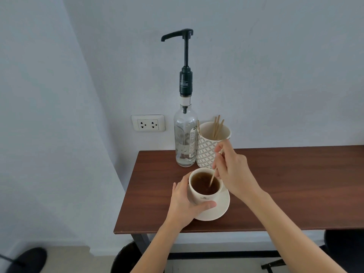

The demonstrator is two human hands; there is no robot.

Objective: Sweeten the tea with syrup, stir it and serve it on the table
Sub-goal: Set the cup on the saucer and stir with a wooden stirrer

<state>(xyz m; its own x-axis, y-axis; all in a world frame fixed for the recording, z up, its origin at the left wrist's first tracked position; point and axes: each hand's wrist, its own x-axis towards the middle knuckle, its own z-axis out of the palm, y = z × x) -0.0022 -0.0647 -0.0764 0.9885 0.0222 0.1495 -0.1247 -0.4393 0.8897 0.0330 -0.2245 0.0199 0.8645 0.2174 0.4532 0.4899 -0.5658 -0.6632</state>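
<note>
A cream cup [202, 197] full of brown tea [204, 184] stands on a cream saucer [220, 210] near the left end of the dark wooden table [285, 186]. My left hand [183, 203] wraps around the cup's left side, thumb on its front. My right hand [232, 170] pinches a thin wooden stir stick [213, 177] whose lower end dips into the tea. Behind the cup stands a clear glass syrup bottle [185, 138] with a tall black pump [185, 56], its spout pointing left.
A patterned white cup [206, 152] holding several wooden stir sticks stands right of the bottle, against the wall. A wall socket [148, 123] is left of the bottle. The table's left edge runs close to the cup. Dark stools show under the table.
</note>
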